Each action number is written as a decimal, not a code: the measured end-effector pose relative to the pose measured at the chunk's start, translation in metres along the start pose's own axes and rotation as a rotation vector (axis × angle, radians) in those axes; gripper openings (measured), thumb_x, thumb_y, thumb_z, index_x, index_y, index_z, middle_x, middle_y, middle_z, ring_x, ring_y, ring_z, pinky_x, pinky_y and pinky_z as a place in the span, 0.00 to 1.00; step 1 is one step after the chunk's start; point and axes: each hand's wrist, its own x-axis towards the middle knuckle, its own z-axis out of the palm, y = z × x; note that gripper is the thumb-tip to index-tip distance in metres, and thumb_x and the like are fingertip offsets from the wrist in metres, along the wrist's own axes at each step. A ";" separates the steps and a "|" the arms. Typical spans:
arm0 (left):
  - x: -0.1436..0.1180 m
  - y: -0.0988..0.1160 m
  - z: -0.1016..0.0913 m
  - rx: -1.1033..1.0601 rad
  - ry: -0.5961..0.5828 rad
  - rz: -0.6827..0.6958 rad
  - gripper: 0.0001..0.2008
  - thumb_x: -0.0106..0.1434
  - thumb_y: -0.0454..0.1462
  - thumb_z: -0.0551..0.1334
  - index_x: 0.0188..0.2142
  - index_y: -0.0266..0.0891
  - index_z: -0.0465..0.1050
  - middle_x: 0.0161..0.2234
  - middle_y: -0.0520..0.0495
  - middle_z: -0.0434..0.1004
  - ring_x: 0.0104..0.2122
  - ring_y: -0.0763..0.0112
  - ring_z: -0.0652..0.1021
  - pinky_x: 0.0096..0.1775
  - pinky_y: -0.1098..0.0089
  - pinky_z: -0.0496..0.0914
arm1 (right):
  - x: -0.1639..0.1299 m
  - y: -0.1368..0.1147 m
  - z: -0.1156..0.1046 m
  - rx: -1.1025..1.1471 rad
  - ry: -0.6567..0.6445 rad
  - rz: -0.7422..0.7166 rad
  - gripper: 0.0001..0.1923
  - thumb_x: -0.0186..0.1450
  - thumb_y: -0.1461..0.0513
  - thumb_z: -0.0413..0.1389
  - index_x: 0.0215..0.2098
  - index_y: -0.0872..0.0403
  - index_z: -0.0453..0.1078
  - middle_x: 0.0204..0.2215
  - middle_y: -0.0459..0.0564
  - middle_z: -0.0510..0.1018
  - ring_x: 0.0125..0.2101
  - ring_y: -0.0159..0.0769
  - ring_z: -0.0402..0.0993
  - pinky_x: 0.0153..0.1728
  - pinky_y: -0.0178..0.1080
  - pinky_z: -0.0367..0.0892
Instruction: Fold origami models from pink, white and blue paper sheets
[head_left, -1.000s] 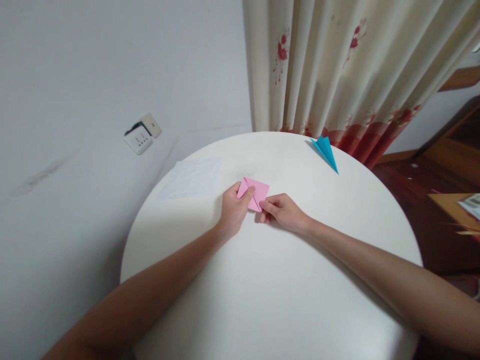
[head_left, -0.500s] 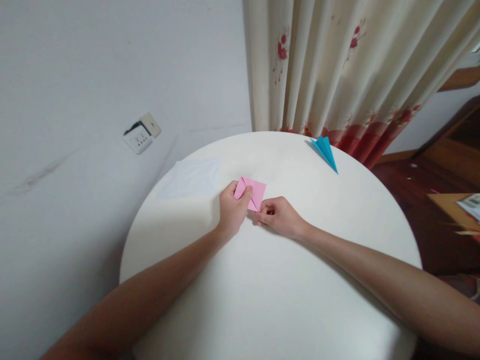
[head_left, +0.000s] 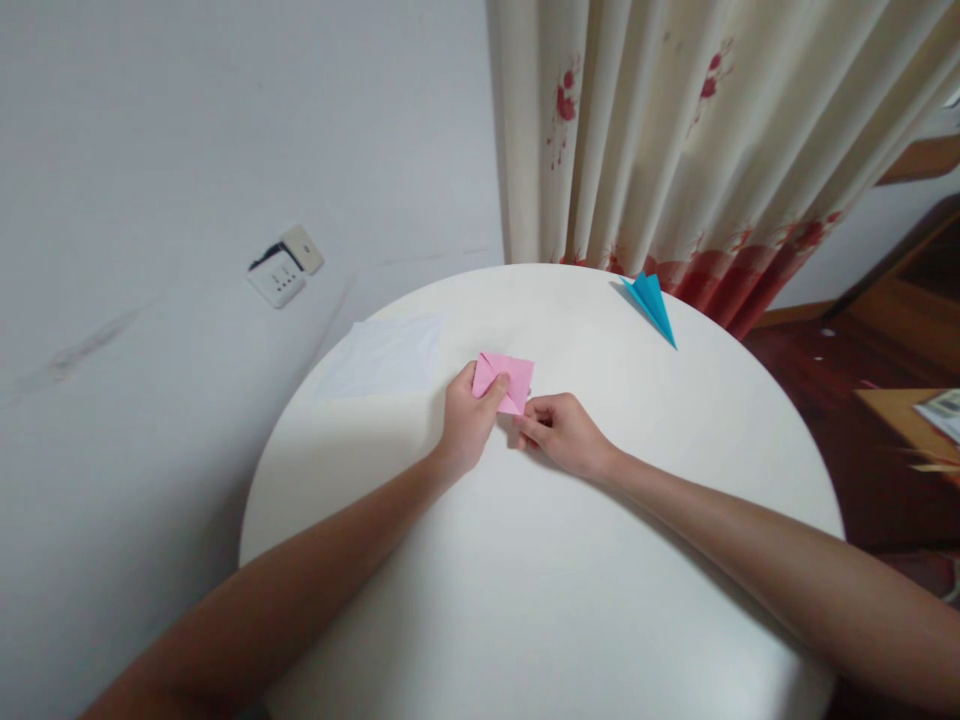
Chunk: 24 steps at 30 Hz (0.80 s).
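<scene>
A small square of folded pink paper (head_left: pixel 517 372), with crease lines meeting near its middle, is held above the table. My left hand (head_left: pixel 466 420) grips it from the left, thumb pressed flat on top and fingers hidden underneath. At the lower right corner, the curled fingers of my right hand (head_left: pixel 556 430) pinch the paper's edge between thumb and fingertips. Both hands are over the middle of the white round table (head_left: pixel 540 560).
A blue folded paper plane (head_left: pixel 651 308) lies near the table's far right edge. Toward the far left is a thin white sheet (head_left: pixel 382 355). A wall with a socket (head_left: pixel 277 278) stands on the left, and a flowered curtain (head_left: pixel 637 130) hangs behind.
The pink paper has turned slightly, its lower right corner rising a little. My right hand has shifted slightly right with its fingertips at that corner; my left hand keeps its grip.
</scene>
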 end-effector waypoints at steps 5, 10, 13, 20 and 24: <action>0.001 -0.003 0.000 -0.084 -0.126 0.027 0.20 0.57 0.46 0.69 0.43 0.36 0.72 0.36 0.43 0.80 0.33 0.63 0.81 0.37 0.64 0.74 | 0.000 0.001 -0.003 0.015 0.019 -0.015 0.18 0.67 0.57 0.54 0.21 0.56 0.71 0.19 0.46 0.72 0.20 0.28 0.62 0.23 0.33 0.55; 0.003 -0.008 -0.003 -0.098 -0.134 -0.008 0.20 0.55 0.47 0.70 0.41 0.34 0.75 0.37 0.41 0.81 0.35 0.61 0.81 0.40 0.62 0.75 | 0.000 0.004 -0.004 -0.009 0.032 -0.028 0.19 0.67 0.56 0.53 0.22 0.56 0.72 0.19 0.46 0.73 0.20 0.28 0.62 0.23 0.33 0.55; 0.003 -0.010 -0.003 -0.095 -0.134 -0.018 0.19 0.55 0.46 0.71 0.39 0.34 0.76 0.36 0.41 0.81 0.34 0.62 0.81 0.39 0.63 0.75 | 0.001 0.005 -0.005 -0.035 0.037 -0.033 0.19 0.68 0.56 0.53 0.22 0.56 0.73 0.20 0.46 0.73 0.21 0.28 0.64 0.24 0.32 0.56; 0.005 -0.012 -0.004 -0.070 -0.098 -0.034 0.17 0.53 0.43 0.72 0.37 0.33 0.78 0.36 0.42 0.81 0.33 0.66 0.79 0.38 0.66 0.73 | 0.001 0.007 -0.006 -0.078 0.040 -0.059 0.19 0.69 0.59 0.50 0.24 0.56 0.73 0.21 0.47 0.74 0.22 0.30 0.66 0.25 0.32 0.59; 0.006 -0.012 -0.003 -0.087 -0.102 -0.050 0.17 0.52 0.42 0.73 0.36 0.32 0.78 0.35 0.42 0.81 0.32 0.66 0.79 0.38 0.66 0.72 | 0.001 0.009 -0.006 -0.072 0.034 -0.059 0.19 0.69 0.59 0.48 0.24 0.56 0.73 0.21 0.47 0.75 0.22 0.30 0.67 0.26 0.33 0.59</action>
